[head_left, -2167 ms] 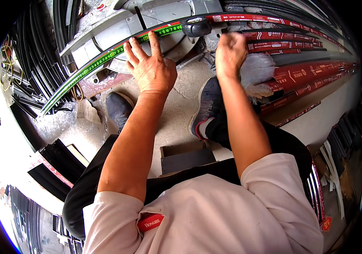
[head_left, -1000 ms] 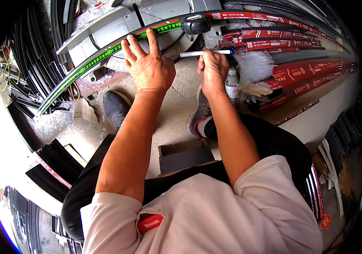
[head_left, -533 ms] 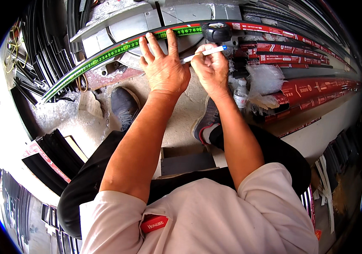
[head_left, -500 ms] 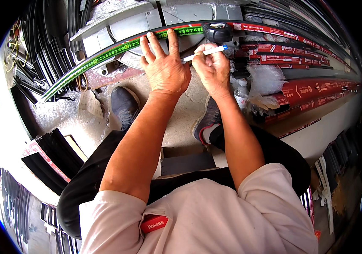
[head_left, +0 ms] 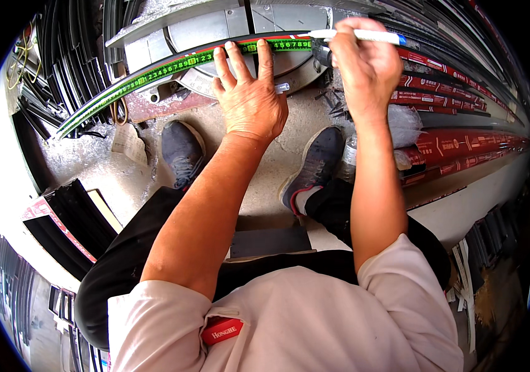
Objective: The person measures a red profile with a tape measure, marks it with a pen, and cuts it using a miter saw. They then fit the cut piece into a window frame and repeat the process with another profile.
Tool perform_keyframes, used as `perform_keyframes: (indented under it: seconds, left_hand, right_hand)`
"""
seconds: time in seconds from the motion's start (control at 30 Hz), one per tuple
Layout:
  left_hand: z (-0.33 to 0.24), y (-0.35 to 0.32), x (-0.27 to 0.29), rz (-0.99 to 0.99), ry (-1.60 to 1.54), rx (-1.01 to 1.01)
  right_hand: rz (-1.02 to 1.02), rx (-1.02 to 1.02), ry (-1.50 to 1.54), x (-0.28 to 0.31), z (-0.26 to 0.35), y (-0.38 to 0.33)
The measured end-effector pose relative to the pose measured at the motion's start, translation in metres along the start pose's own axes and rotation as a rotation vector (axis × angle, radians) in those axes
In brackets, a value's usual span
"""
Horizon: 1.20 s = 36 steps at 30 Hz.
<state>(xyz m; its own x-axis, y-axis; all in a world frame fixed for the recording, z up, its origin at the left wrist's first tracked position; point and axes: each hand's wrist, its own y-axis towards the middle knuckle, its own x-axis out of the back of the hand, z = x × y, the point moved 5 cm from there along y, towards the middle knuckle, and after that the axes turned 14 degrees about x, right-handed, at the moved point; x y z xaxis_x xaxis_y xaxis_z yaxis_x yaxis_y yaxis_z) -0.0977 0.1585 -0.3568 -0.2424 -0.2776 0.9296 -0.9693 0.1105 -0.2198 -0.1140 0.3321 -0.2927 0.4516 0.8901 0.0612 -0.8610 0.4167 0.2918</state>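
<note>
A green tape measure [head_left: 172, 67] lies stretched along a long dark strip with a red band, its dark case [head_left: 321, 52] at the right end. My left hand [head_left: 249, 102] presses its spread fingertips onto the tape and strip. A pale marker cap [head_left: 282, 88] sticks out beside its thumb, held there; the thumb itself is mostly hidden. My right hand [head_left: 370, 68] grips a white marker [head_left: 333, 34] with a blue end, uncapped, its tip at the strip's upper edge just above the tape case.
Under the strip sits a metal saw table [head_left: 209, 28] with a round scale. Dark profiles [head_left: 70, 56] lie at the far left; red-wrapped profiles [head_left: 457, 146] are stacked at the right. A plastic bottle [head_left: 350, 149] stands by my right shoe [head_left: 318, 161].
My right hand has moved right and up with the marker, from beside the left hand to the strip. The cap has come off and stays at the left hand.
</note>
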Motion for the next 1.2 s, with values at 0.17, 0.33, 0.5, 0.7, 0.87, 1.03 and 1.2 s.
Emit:
perform_keyframes:
  seconds: [0.17,0.33,0.5,0.7,0.87,1.03,1.2]
  left_hand:
    - [-0.001,0.000,0.002,-0.002,0.000,-0.006]
    - [-0.001,0.002,0.000,-0.010,0.007,0.005]
    - [-0.001,0.002,-0.001,-0.002,0.018,0.015]
    - [-0.001,0.002,0.000,0.001,0.015,0.011]
    - [-0.002,0.003,0.000,-0.002,0.019,0.012]
    - [-0.001,0.003,-0.001,-0.001,0.020,0.009]
    - [-0.001,0.003,-0.001,0.004,0.021,0.009]
  right_hand:
    - [0.410,-0.001,-0.244,-0.028,-0.002,0.033]
    - [0.622,0.021,-0.313,-0.041,-0.006,0.044]
    - [0.712,-0.045,-0.231,-0.046,-0.013,0.042]
    - [0.765,-0.084,-0.224,-0.048,-0.016,0.041]
    - [0.784,-0.105,-0.235,-0.050,-0.017,0.040]
    - [0.792,-0.094,-0.219,-0.050,-0.018,0.040]
    - [0.792,-0.097,-0.189,-0.051,-0.018,0.039]
